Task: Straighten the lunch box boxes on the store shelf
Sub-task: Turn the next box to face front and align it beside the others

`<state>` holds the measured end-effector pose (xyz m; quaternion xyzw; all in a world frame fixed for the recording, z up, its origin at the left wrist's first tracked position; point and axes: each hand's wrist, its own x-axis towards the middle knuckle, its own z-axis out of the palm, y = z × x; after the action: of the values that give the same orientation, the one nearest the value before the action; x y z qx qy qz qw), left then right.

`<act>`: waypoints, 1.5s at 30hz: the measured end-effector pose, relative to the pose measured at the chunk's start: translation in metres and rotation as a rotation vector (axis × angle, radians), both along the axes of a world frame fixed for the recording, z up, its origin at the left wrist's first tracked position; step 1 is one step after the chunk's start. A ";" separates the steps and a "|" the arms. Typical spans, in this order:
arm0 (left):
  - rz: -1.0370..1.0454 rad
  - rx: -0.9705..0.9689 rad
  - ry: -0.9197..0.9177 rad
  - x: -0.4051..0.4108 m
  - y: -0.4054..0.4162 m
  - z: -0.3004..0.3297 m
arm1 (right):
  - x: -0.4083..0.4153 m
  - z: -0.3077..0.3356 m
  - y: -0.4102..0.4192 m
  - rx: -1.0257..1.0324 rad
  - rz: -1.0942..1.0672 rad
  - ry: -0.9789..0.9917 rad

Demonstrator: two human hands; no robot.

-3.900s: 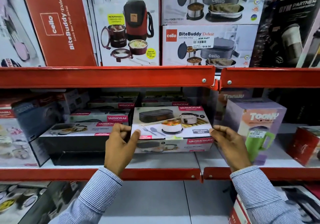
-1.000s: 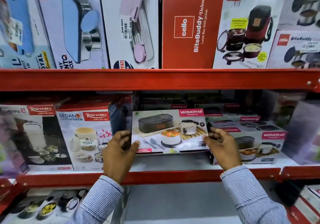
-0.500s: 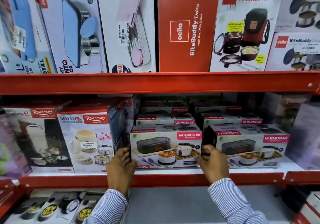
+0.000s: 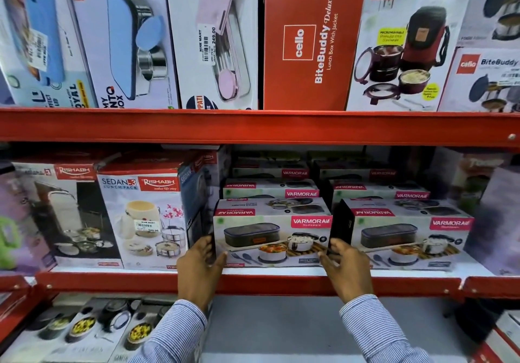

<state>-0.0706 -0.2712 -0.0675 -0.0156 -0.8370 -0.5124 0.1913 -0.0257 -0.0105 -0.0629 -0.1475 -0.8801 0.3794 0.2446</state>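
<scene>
A Varmora lunch box box (image 4: pixel 271 239) stands on the middle red shelf (image 4: pixel 253 282) with its picture side facing me. My left hand (image 4: pixel 201 267) presses its left end and my right hand (image 4: pixel 344 267) its right end, so both hands grip it. A matching Varmora box (image 4: pixel 408 236) stands right beside it on the right. Behind both, more Varmora boxes (image 4: pixel 270 189) are stacked toward the back.
Tall Rishabh Sedan lunch pack boxes (image 4: pixel 140 216) stand close on the left. The upper shelf (image 4: pixel 253 126) holds upright Cello boxes (image 4: pixel 309 39). A purple box (image 4: pixel 498 216) stands at far right. Boxes with food pictures (image 4: pixel 98 329) lie on the bottom shelf.
The Varmora box was tilted up in my hands a second ago. It now stands upright on the shelf, lower down beside its twin, with both hands still on its ends.
</scene>
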 end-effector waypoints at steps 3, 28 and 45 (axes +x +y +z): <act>0.002 -0.017 0.014 0.002 -0.002 0.000 | 0.004 -0.001 0.001 0.012 -0.009 0.015; 0.020 -0.093 0.068 0.020 -0.008 -0.010 | 0.024 -0.012 0.004 -0.054 -0.045 0.053; -0.181 -0.786 0.635 0.076 0.129 0.007 | 0.082 -0.008 0.080 0.753 -0.266 0.144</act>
<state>0.0051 -0.1421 -0.0608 -0.3136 -0.8624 -0.1433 0.3706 0.0559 0.0699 -0.0704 -0.1335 -0.9114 0.0050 0.3894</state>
